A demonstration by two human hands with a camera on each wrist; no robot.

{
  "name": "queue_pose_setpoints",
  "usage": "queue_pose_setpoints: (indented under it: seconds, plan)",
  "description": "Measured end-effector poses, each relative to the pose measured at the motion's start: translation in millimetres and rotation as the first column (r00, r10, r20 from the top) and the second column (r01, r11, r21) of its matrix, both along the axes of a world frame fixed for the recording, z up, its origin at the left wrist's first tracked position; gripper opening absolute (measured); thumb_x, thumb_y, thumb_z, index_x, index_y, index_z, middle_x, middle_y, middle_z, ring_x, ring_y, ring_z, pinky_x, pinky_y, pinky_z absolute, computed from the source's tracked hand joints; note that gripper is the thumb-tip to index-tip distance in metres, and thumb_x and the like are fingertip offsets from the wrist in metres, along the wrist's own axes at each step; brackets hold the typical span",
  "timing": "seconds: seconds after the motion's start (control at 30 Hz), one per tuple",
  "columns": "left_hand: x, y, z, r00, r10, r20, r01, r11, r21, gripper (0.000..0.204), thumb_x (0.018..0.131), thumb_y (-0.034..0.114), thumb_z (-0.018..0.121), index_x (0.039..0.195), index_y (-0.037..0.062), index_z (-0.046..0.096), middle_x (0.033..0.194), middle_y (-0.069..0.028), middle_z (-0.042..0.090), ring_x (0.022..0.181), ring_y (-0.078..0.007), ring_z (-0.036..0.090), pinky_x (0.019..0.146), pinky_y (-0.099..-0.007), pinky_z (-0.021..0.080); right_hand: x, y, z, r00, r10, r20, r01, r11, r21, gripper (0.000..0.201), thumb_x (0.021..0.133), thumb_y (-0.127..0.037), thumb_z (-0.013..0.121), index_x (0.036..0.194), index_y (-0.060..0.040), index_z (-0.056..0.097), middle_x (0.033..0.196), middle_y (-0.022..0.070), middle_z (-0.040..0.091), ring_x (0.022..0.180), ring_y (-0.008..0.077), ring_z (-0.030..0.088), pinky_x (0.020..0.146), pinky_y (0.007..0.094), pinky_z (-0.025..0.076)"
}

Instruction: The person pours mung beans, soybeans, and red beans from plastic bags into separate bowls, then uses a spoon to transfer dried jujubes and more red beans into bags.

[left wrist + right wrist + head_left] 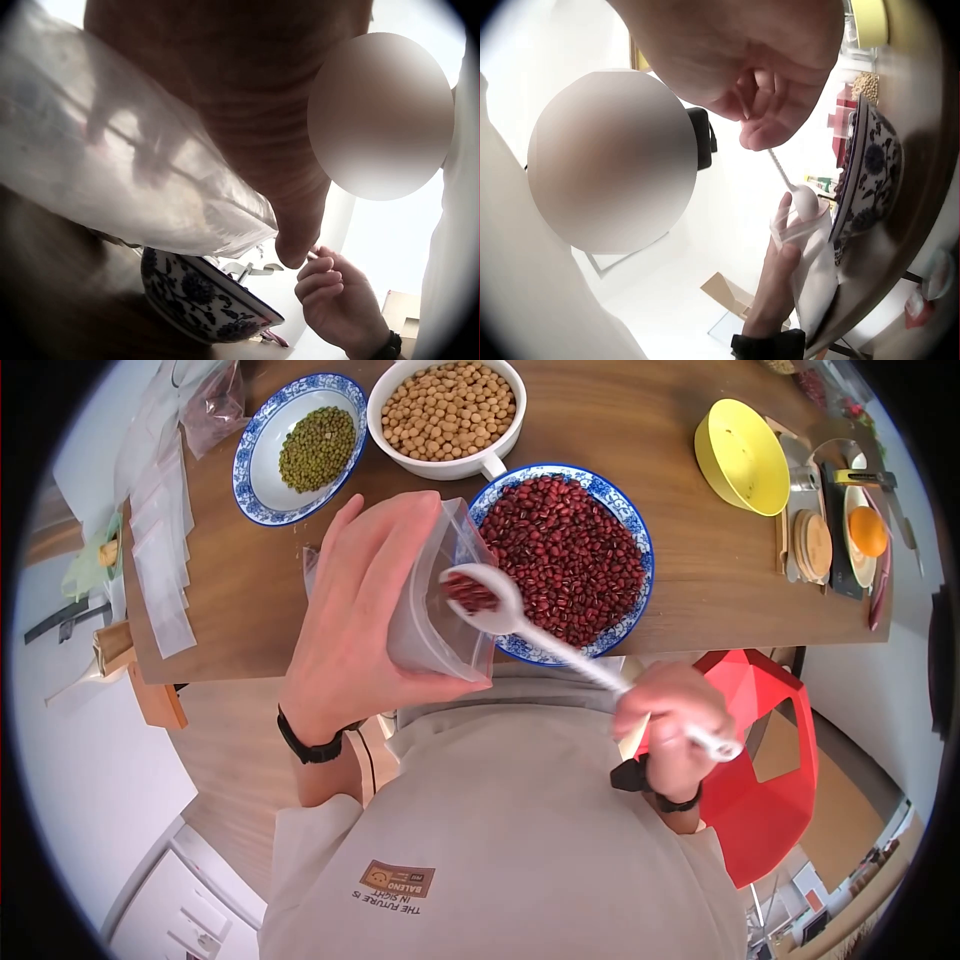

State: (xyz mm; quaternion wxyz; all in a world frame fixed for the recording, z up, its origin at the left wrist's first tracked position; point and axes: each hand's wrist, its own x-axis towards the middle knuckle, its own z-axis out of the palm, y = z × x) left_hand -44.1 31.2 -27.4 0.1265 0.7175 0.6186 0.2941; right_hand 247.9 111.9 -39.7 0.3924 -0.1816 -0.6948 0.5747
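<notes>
My left hand [362,605] grips a clear plastic bag [440,625], its mouth held wide toward the right. In my right hand [675,710] is the handle of a white spoon [565,652]. The spoon's bowl carries red beans [470,592] and overlaps the bag's opening in the head view. Right behind it stands a blue-and-white bowl [645,550] full of the same red beans. The right wrist view shows the spoon's bowl [804,201] at the bag's mouth, with the bag [815,274] hanging below, beside the patterned bowl [877,172].
A patterned bowl of green beans [318,448] and a white pot of chickpeas [450,410] stand at the back. Flat clear bags [160,560] line the left edge. To the right are a yellow bowl [742,458] and an orange [867,532]. A red chair [770,800] stands below.
</notes>
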Motion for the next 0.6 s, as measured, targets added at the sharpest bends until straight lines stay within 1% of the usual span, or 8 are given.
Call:
queue_pose_setpoints:
  seconds: [0.03, 0.07, 0.17, 0.23, 0.3, 0.37, 0.47, 0.6]
  plan:
    - [2, 0, 1, 1.0, 0.015, 0.017, -0.015, 1.0, 0.005, 0.126, 0.048, 0.043, 0.098, 0.152, 0.0028, 0.04, 0.145, -0.0188, 0.053, 0.132, -0.04, 0.051, 0.118, -0.061, 0.028, -7, 3, 1, 0.99, 0.139, -0.012, -0.138, 0.989, 0.047, 0.019, 0.089, -0.005, 0.071, 0.107, 0.0026, 0.073, 0.075, 0.009, 0.066, 0.056, 0.0186, 0.06, 0.054, 0.0296, 0.049]
    - [3, 0, 2, 0.999, 0.031, 0.034, -0.031, 0.999, 0.01, 0.119, 0.049, 0.037, 0.098, 0.15, 0.0031, 0.044, 0.143, -0.0175, 0.054, 0.13, -0.0378, 0.052, 0.116, -0.0619, 0.031, -13, -6, 9, 0.992, 0.117, 0.038, -0.119, 0.991, 0.052, 0.031, 0.074, 0.002, 0.076, 0.106, 0.0004, 0.077, 0.077, 0.0077, 0.066, 0.063, 0.0187, 0.061, 0.056, 0.0298, 0.048]
    - [4, 1, 4, 0.999, 0.038, 0.035, -0.038, 0.999, 0.007, 0.119, 0.049, 0.036, 0.098, 0.15, 0.0032, 0.045, 0.143, -0.0178, 0.054, 0.13, -0.0379, 0.052, 0.116, -0.0621, 0.031, -22, -6, 12, 0.984, 0.141, 0.111, -0.165, 0.953, 0.252, 0.038, 0.069, 0.002, 0.078, 0.107, -0.0017, 0.079, 0.081, 0.0059, 0.067, 0.068, 0.018, 0.063, 0.056, 0.0298, 0.048]
    - [1, 0, 0, 0.999, 0.03, 0.019, -0.03, 1.0, 0.003, 0.125, 0.048, 0.041, 0.098, 0.152, 0.002, 0.041, 0.144, -0.0186, 0.053, 0.132, -0.0394, 0.052, 0.118, -0.061, 0.029, -12, 2, 16, 0.976, 0.17, 0.134, -0.2, 0.946, 0.255, 0.043, 0.066, 0.0, 0.079, 0.109, -0.0024, 0.079, 0.084, 0.0069, 0.067, 0.067, 0.0184, 0.063, 0.055, 0.0292, 0.048]
    - [-2, -1, -2, 1.0, 0.023, 0.004, -0.023, 1.0, -0.003, 0.13, 0.048, 0.046, 0.099, 0.153, 0.0007, 0.037, 0.146, -0.0195, 0.053, 0.133, -0.0409, 0.052, 0.12, -0.0599, 0.026, 4, 10, 17, 0.981, 0.158, 0.111, -0.178, 0.962, 0.208, 0.04, 0.067, -0.001, 0.079, 0.106, -0.0024, 0.079, 0.086, 0.0082, 0.068, 0.067, 0.0187, 0.064, 0.056, 0.03, 0.048]
    - [-3, 0, -4, 1.0, 0.006, 0.016, -0.006, 1.0, 0.019, 0.129, 0.048, 0.048, 0.098, 0.152, 0.0005, 0.038, 0.146, -0.0189, 0.053, 0.133, -0.04, 0.052, 0.119, -0.0606, 0.027, 18, 7, 9, 0.991, -0.08, 0.104, 0.052, 0.968, 0.245, 0.024, 0.078, -0.004, 0.077, 0.102, -0.0015, 0.078, 0.085, 0.0088, 0.068, 0.067, 0.0186, 0.064, 0.057, 0.0307, 0.048]
    - [-3, 0, -5, 1.0, 0.01, 0.018, -0.01, 1.0, 0.022, 0.129, 0.049, 0.051, 0.097, 0.152, 0.0005, 0.038, 0.146, -0.0184, 0.053, 0.133, -0.0397, 0.051, 0.119, -0.0613, 0.027, 33, 17, 8, 0.942, -0.26, 0.212, 0.194, 0.938, 0.287, 0.014, 0.091, -0.009, 0.072, 0.1, 0.0011, 0.076, 0.084, 0.0102, 0.068, 0.068, 0.0189, 0.064, 0.058, 0.0308, 0.048]
    - [-4, -1, -6, 1.0, 0.007, 0.017, -0.008, 1.0, 0.025, 0.129, 0.049, 0.051, 0.097, 0.152, 0.0004, 0.038, 0.146, -0.0182, 0.053, 0.133, -0.0398, 0.051, 0.119, -0.0616, 0.027, 37, 20, 4, 0.912, -0.295, 0.285, 0.22, 0.938, 0.267, 0.023, 0.098, -0.015, 0.067, 0.104, 0.0056, 0.073, 0.084, 0.014, 0.068, 0.068, 0.0198, 0.064, 0.058, 0.031, 0.049]
